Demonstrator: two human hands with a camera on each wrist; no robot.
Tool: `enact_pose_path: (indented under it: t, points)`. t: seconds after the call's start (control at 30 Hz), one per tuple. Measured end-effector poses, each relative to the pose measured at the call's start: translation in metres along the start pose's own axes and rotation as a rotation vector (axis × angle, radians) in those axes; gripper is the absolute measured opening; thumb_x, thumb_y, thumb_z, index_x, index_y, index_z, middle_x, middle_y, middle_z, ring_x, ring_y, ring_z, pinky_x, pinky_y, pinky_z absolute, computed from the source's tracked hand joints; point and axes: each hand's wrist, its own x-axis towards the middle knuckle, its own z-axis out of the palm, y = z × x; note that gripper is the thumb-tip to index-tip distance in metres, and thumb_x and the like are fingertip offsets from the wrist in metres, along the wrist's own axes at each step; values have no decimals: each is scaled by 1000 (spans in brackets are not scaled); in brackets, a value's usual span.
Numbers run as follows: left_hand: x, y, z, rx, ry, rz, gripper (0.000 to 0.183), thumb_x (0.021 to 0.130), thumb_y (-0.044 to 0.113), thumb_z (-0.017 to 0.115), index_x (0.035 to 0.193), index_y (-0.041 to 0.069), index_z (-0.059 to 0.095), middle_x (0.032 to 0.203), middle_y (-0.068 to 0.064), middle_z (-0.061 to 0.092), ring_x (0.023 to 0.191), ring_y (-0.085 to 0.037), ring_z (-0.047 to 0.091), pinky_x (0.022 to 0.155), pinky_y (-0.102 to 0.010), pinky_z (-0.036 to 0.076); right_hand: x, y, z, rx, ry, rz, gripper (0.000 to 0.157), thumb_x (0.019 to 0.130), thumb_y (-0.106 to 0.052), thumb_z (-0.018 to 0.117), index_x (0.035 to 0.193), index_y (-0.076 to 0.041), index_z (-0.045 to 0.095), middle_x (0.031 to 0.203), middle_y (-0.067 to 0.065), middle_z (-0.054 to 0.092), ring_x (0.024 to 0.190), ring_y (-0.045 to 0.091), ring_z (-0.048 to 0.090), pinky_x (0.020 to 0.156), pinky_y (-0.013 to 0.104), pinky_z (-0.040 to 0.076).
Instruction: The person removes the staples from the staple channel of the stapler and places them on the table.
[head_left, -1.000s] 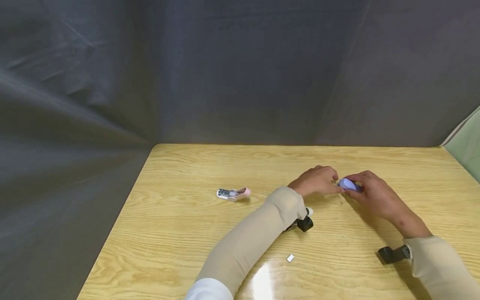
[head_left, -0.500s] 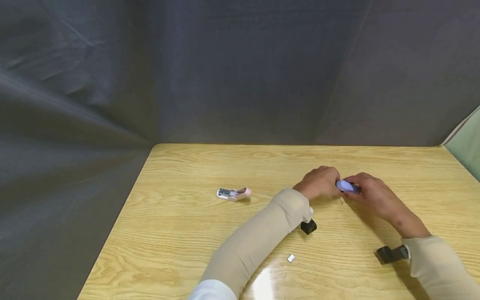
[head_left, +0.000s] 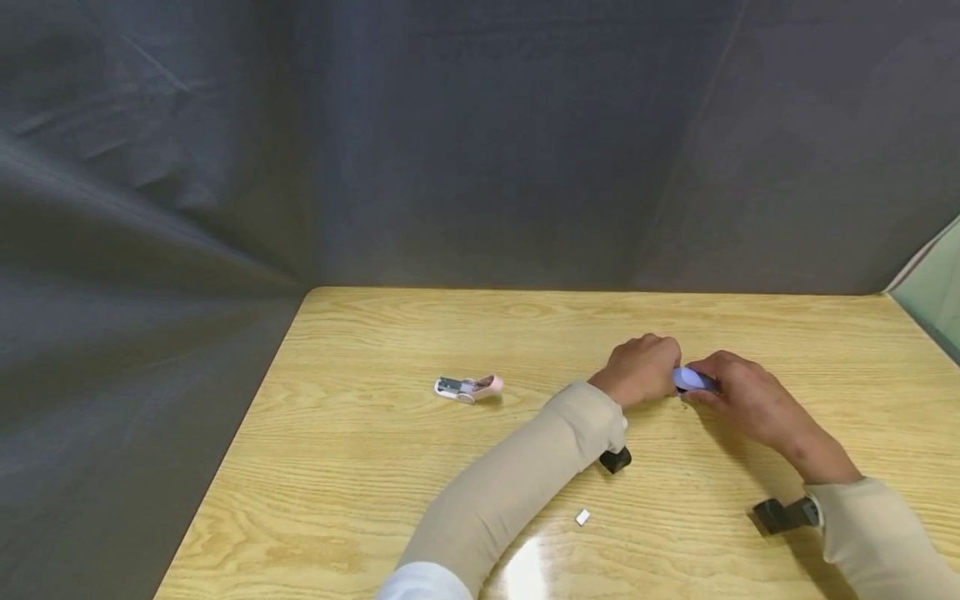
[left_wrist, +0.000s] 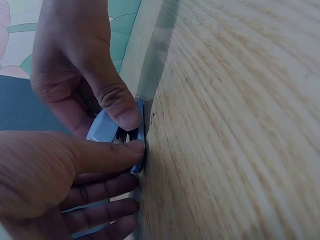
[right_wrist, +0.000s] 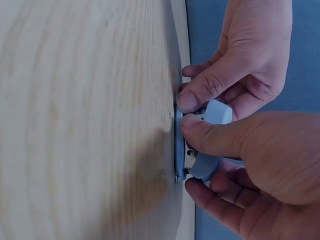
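Observation:
A small lavender-blue stapler [head_left: 688, 379] is between both hands at the right of the table, low over the wood. My left hand [head_left: 641, 368] pinches its near end; in the left wrist view the left thumb [left_wrist: 112, 156] lies on the base plate beside the right thumb [left_wrist: 111, 97]. My right hand [head_left: 750, 398] grips the other end of the stapler, thumb on the base and fingers round the top arm [right_wrist: 204, 166]. In the right wrist view a gap with metal inside shows between arm and base [right_wrist: 180, 145]. The fingers hide parts of it.
An opened pink and white stapler [head_left: 467, 389] lies left of the left arm. A small silvery-white block [head_left: 582, 517] sits on the wooden table [head_left: 360, 467] nearer the front. A dark curtain [head_left: 525, 150] hangs behind the table's back edge.
The left hand has moved a little right and its fingers have closed in on the stapler's end. The stapler and right hand have shifted slightly toward the front. The pink stapler stays put.

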Motion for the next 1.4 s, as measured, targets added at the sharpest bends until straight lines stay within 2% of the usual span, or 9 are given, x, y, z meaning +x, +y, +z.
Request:
enact_pose_path:
  t: [0.13,0.37,0.63,0.9,1.13,1.33,1.4]
  points:
    - [-3,-1,-1,4,-5,-15,22,94,26,79,76,23,66,71,9,57,63,-7,45,55,-24,39,1,0,2,16,-8,-9,24,79,-3,88,100,-4,76,89,-1,65,75,13,56,63,32,48]
    - [-2,0,0,1,-8,7,20,95,27,77,79,23,66,73,9,57,63,-8,46,55,-24,39,-1,1,0,0,13,-12,27,78,-4,89,102,-3,76,89,-1,66,73,11,55,62,32,47]
    - [0,2,0,11,-19,-27,19,94,29,79,80,24,66,74,9,59,66,-8,48,58,-25,41,-1,3,0,-1,38,-29,29,77,-3,90,103,-1,77,91,1,69,75,11,58,62,33,48]
    - [-1,-2,-1,-19,-18,-21,32,95,24,76,68,21,59,62,6,48,58,-8,42,52,-24,37,-1,3,1,30,54,-44,32,76,-2,90,106,0,78,92,0,70,75,6,59,62,29,50]
    - [-1,-7,-4,-55,-46,-14,33,94,26,79,67,19,60,61,5,45,58,-9,40,53,-25,36,-4,4,1,156,32,36,25,84,-5,85,108,-1,77,91,0,67,71,5,52,58,23,44]
    - [-1,-8,-4,-58,-66,-17,33,95,25,77,67,19,61,61,4,41,57,-10,35,52,-26,33,-7,4,3,190,45,89,31,86,-6,84,114,4,74,94,6,70,73,7,54,58,22,44]
    - [0,-7,-3,-52,-67,-19,30,95,26,78,69,21,63,62,6,46,59,-10,38,54,-26,34,-8,4,1,168,57,103,34,86,-5,84,116,6,73,94,9,72,73,7,58,58,22,46]
